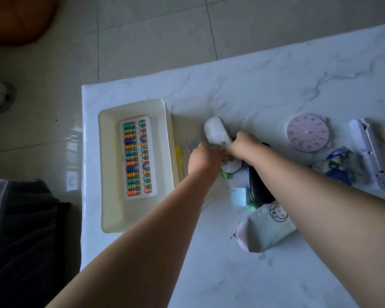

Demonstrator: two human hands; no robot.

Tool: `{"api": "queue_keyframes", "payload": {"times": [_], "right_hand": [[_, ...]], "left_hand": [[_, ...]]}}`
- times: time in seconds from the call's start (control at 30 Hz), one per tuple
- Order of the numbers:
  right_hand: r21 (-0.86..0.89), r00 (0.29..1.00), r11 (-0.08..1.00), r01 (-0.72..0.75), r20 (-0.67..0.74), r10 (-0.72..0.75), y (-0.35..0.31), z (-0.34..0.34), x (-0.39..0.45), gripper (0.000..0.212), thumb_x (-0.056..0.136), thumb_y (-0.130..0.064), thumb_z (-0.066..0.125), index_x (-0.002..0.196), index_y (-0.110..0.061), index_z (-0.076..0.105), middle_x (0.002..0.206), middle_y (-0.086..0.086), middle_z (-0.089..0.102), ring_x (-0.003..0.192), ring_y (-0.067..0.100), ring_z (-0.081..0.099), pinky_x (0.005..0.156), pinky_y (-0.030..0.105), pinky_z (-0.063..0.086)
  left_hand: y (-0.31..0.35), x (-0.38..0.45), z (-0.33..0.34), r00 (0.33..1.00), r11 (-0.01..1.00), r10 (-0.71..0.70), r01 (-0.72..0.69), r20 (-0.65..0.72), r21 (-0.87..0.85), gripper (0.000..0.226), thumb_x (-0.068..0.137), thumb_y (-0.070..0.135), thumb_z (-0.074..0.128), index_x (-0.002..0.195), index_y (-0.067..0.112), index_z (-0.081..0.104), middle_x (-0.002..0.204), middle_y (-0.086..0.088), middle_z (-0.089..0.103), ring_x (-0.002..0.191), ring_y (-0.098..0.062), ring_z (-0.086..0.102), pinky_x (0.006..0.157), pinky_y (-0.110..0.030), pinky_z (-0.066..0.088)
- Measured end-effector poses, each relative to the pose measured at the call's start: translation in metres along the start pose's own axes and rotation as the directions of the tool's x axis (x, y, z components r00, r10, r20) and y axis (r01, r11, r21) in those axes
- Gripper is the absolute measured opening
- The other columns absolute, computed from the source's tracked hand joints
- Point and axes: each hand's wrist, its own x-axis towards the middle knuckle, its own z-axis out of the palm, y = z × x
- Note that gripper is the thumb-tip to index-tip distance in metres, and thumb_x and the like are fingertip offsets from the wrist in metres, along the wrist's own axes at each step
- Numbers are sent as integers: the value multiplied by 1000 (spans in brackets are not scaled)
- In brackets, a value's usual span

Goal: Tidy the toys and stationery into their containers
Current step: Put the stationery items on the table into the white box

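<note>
Head camera — looks steeply down, close over marble table (pixel 276 90) corner.

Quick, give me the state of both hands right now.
Left hand: fingers curled on the white pencil case, holding it.
Right hand: also gripping the white pencil case, from its other side.

I am reaching both bare arms forward over the bench, forearms converging toward its far left part. My left hand (pixel 201 157) is lying knuckles up, its fingers curling down out of sight around the near left side of the white case (pixel 218 134). My right hand (pixel 242 144) is meeting it from the right, wrist bending, fingers tucking over the same case. The two hands are almost touching each other.
</note>
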Motion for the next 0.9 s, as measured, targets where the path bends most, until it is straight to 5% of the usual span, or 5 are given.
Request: {"api": "queue_keyframes", "payload": {"times": [0.13,0.27,0.5,0.67,0.9], "right_hand": [[327,993,943,51,85,-83,-5,-4,-7,50,60,-42,70,99,-11,68,92,8,71,88,27,68,83,36,56],[441,948,876,196,144,-284,-27,-19,-23,10,76,-12,68,74,-15,59,67,3,60,65,16,58,59,24,48],[555,819,742,376,175,-546,-87,-15,-53,37,85,10,57,117,-6,64,103,12,70,88,17,68,84,27,55],[494,860,771,401,88,-503,-122,8,-52,29,88,1,55,111,-14,65,102,10,72,86,20,70,83,30,54],[93,908,912,399,-180,-378,-138,44,-44,50,83,-25,67,127,-17,43,114,7,61,103,28,59,77,31,46]], "left_hand": [[12,1,-2,999,986,-47,48,6,-160,34,95,41,48,113,12,53,112,-11,65,104,-32,61,80,-34,45],[19,9,-32,996,987,5,-20,-92,-159,49,84,51,62,113,14,48,113,-11,61,102,-32,60,78,-34,47],[-10,11,-108,956,976,26,-88,-291,-201,63,65,45,80,108,23,40,96,2,59,82,-21,59,60,-28,42],[-49,28,-142,949,987,47,-92,-311,-130,67,70,35,77,124,24,39,111,-1,56,94,-25,58,67,-29,43],[-97,59,-154,951,951,152,-66,-270,304,62,75,18,69,129,30,41,118,-9,45,105,-32,51,87,-42,52]]}}
